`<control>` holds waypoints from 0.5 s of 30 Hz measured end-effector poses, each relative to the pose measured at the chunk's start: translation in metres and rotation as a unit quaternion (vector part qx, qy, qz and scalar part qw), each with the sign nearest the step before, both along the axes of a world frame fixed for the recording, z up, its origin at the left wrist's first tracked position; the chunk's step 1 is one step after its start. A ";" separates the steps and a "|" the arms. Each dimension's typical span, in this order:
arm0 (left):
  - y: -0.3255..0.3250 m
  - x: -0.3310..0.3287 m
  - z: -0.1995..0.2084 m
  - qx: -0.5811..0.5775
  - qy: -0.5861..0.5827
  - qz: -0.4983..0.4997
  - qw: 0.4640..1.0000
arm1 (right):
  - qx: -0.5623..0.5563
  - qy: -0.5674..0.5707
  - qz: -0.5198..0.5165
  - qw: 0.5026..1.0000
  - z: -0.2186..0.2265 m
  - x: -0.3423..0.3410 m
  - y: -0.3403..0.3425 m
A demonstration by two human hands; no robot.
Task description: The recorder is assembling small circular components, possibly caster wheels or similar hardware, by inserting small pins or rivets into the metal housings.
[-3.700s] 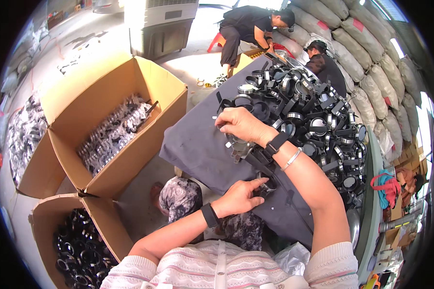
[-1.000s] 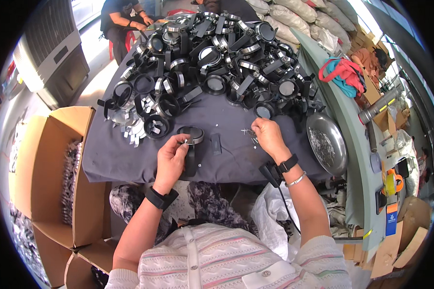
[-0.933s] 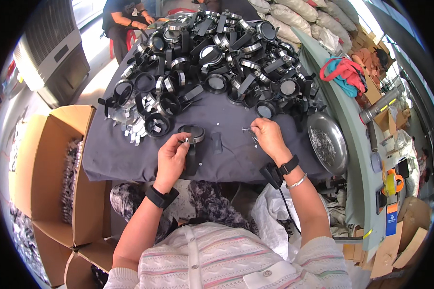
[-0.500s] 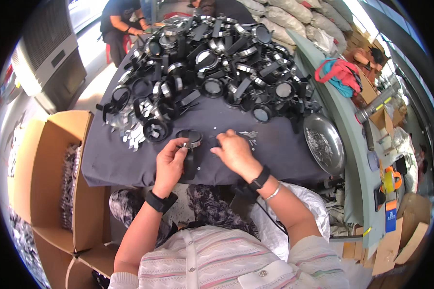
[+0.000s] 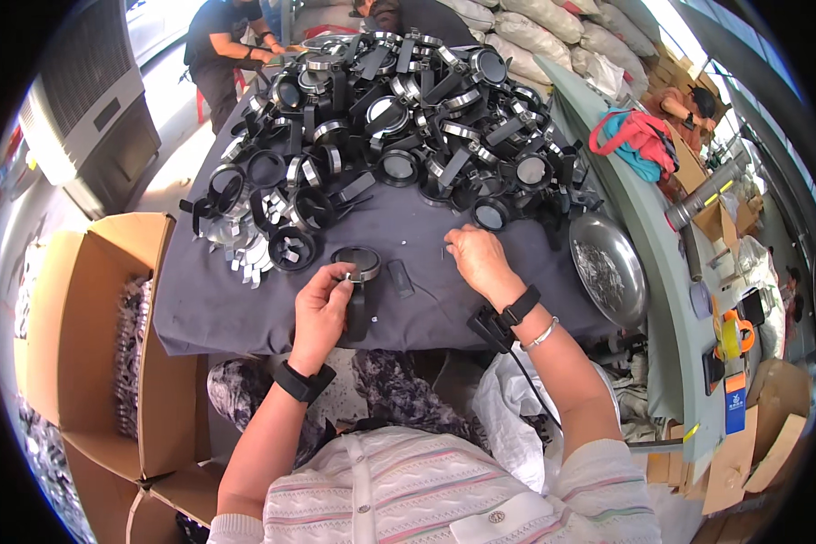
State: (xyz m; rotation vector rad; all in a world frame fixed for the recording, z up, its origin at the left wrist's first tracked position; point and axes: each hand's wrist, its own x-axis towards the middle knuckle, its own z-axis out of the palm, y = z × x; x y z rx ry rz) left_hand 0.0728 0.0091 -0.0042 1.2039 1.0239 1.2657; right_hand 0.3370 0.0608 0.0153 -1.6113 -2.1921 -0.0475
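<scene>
My left hand [image 5: 321,304] is closed round the metal band of a round black-rimmed part [image 5: 357,263], whose black handle points down toward me on the dark cloth. My right hand [image 5: 482,263] is over the cloth to the right, thumb and forefinger pinched on a thin metal pin [image 5: 442,251], too small to make out fully. Between my hands lies a small black oblong piece [image 5: 399,278], with a thin dark rod beside it. Just beyond my left hand, another black ring [image 5: 293,247] holds small white pieces.
A heap of similar black rings with handles [image 5: 390,118] covers the table's far half. At right is a round metal tray [image 5: 609,304] with loose pins. An open cardboard box [image 5: 72,335] stands left. Other people work behind the table and at far right.
My right hand has moved right and away from me, off the black oblong piece, which now lies on the cloth; it covers where loose pins lay. My left hand stays almost still.
</scene>
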 end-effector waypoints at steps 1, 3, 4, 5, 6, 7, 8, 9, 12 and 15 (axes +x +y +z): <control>0.000 -0.001 -0.001 -0.001 0.001 0.005 1.000 | -0.022 -0.026 -0.005 0.999 0.000 -0.004 0.001; 0.001 -0.002 -0.004 0.004 -0.001 0.008 1.000 | -0.030 -0.033 -0.004 0.999 0.002 -0.010 0.002; 0.001 -0.002 -0.003 0.004 0.001 0.012 1.000 | -0.037 -0.040 -0.008 0.998 0.004 -0.014 0.002; 0.001 -0.003 -0.002 0.005 -0.002 0.006 1.000 | -0.037 -0.038 -0.003 0.999 0.004 -0.016 0.002; 0.000 -0.003 -0.001 0.006 -0.004 0.000 1.000 | -0.041 -0.039 -0.009 0.998 0.004 -0.017 0.003; 0.000 -0.002 0.000 0.003 -0.002 -0.004 1.000 | -0.045 -0.040 -0.017 0.998 0.004 -0.017 0.003; 0.001 -0.002 0.000 0.002 0.000 0.000 1.000 | -0.045 -0.038 -0.013 0.998 0.003 -0.018 0.004; 0.001 -0.001 -0.002 0.006 -0.001 0.002 1.000 | -0.048 -0.045 -0.009 0.998 0.002 -0.019 0.005; 0.001 -0.003 -0.005 0.003 -0.001 0.009 1.000 | -0.044 -0.078 0.010 0.996 -0.003 -0.020 0.008; 0.002 0.001 -0.010 0.007 -0.018 0.002 1.000 | -0.057 -0.135 0.015 0.989 -0.001 -0.019 0.006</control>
